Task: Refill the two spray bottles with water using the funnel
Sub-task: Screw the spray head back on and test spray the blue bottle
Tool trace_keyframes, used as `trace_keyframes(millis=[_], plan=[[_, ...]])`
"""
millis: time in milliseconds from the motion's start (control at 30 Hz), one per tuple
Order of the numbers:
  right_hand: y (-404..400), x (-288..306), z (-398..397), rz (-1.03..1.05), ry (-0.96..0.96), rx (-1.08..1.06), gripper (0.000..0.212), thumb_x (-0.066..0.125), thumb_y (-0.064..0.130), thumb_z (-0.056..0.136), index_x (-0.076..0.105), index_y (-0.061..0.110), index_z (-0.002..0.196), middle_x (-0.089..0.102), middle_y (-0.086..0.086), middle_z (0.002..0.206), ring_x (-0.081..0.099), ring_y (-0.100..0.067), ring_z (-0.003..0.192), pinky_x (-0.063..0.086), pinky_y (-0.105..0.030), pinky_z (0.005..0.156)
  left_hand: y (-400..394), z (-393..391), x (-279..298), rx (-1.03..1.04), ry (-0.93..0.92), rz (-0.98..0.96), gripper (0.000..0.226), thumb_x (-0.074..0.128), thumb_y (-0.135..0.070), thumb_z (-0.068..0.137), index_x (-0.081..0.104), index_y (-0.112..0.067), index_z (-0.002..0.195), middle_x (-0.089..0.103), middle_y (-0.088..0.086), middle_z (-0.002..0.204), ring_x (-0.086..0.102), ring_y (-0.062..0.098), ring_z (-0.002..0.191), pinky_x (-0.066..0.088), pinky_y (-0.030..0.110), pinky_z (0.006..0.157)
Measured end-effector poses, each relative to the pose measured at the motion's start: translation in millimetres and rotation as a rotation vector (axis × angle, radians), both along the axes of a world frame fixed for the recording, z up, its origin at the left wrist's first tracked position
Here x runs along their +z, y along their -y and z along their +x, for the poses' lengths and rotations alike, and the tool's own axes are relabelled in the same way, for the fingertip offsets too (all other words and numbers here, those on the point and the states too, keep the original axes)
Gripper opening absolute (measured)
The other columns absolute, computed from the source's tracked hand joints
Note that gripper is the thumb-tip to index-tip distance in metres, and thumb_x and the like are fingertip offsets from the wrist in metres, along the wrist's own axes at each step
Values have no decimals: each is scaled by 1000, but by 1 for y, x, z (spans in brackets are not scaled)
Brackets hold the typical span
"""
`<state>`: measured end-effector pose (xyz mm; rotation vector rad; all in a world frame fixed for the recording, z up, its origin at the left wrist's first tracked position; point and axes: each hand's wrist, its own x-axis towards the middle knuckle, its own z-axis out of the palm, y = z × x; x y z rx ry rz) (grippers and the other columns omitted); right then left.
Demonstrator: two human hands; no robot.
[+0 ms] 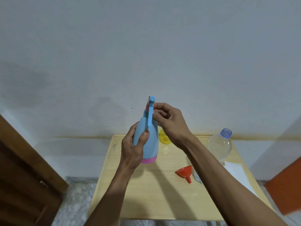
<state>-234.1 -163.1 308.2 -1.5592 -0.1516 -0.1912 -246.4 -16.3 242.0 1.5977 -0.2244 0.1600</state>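
A light blue spray bottle (149,141) with a pink base is held upright in the air above the small wooden table (146,193). My left hand (132,147) grips its body. My right hand (167,121) is closed around the blue spray head at the neck. An orange funnel (184,172) lies on its side on the table, right of the bottle. A yellow spray head of a second bottle (163,137) shows behind my right wrist, mostly hidden. A large clear water bottle (222,145) with an open blue neck stands at the table's back right.
A pale wall runs behind the table. A dark wooden door (24,176) stands at the left, an orange panel (285,185) at the right. White paper (237,173) lies at the table's right edge. A small clear item sits beside the funnel, partly behind my right forearm.
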Motion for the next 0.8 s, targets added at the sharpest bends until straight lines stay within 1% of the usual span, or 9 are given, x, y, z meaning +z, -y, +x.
trace_keyframes(millis=[133, 267, 367, 433, 533, 600, 667, 733, 800], plan=[[-1, 0, 4, -103, -2, 1, 20, 60, 25, 102, 73, 16, 113, 75, -2, 105, 69, -20, 103, 56, -42, 97, 1, 5, 0, 0, -10, -7, 53, 58, -61, 80, 60, -35, 127, 68, -10, 114, 67, 16, 101, 59, 41, 78], [-6, -3, 10, -38, -11, -91, 29, 75, 35, 90, 71, 12, 107, 73, -12, 106, 68, -24, 99, 55, -49, 97, 4, 8, 0, 13, -41, -18, 49, 59, -62, 79, 61, -37, 121, 70, -8, 112, 68, 18, 101, 59, 49, 82], [-7, -3, 10, -30, -29, -66, 25, 70, 35, 94, 72, 15, 109, 74, -8, 105, 69, -22, 99, 56, -45, 98, 4, 11, 0, 14, -41, 1, 52, 58, -64, 79, 60, -36, 123, 69, -8, 110, 68, 19, 100, 58, 52, 82], [-7, -1, 8, -29, -39, -5, 24, 61, 34, 100, 73, 16, 109, 74, -1, 100, 67, -16, 91, 55, -37, 92, 3, 13, 1, 16, -29, 12, 55, 56, -65, 80, 59, -35, 125, 68, -8, 110, 67, 20, 100, 58, 52, 81], [-12, -3, 10, 14, -30, -28, 26, 66, 38, 97, 70, 14, 106, 68, -8, 93, 60, -11, 86, 52, -35, 83, 4, 16, 4, 26, -29, 0, 51, 57, -64, 80, 61, -35, 122, 69, -8, 110, 67, 17, 100, 59, 49, 82], [-17, -4, 11, 48, -22, -65, 34, 71, 43, 91, 68, 15, 109, 66, -1, 91, 59, -12, 86, 51, -34, 82, 6, 17, 6, 26, -34, -8, 51, 56, -65, 80, 61, -36, 122, 69, -8, 111, 68, 18, 102, 59, 51, 83], [-19, -3, 11, 70, -28, -48, 33, 66, 44, 95, 68, 15, 110, 66, 4, 90, 58, -12, 84, 50, -32, 80, 8, 19, 7, 27, -34, -10, 52, 55, -66, 80, 60, -37, 123, 68, -8, 112, 67, 18, 102, 59, 51, 83], [-19, -1, 11, 92, -33, -25, 28, 59, 37, 101, 69, 13, 110, 67, 6, 86, 60, -9, 80, 50, -29, 76, 9, 21, 10, 30, -36, -18, 53, 55, -67, 80, 60, -37, 124, 68, -8, 111, 67, 18, 102, 59, 49, 83], [-19, 0, 12, 89, -29, -48, 27, 62, 37, 100, 69, 14, 113, 69, 5, 90, 62, -10, 83, 53, -34, 80, 9, 22, 12, 27, -35, -17, 54, 54, -66, 80, 59, -35, 125, 68, -8, 112, 67, 18, 101, 60, 49, 82]])
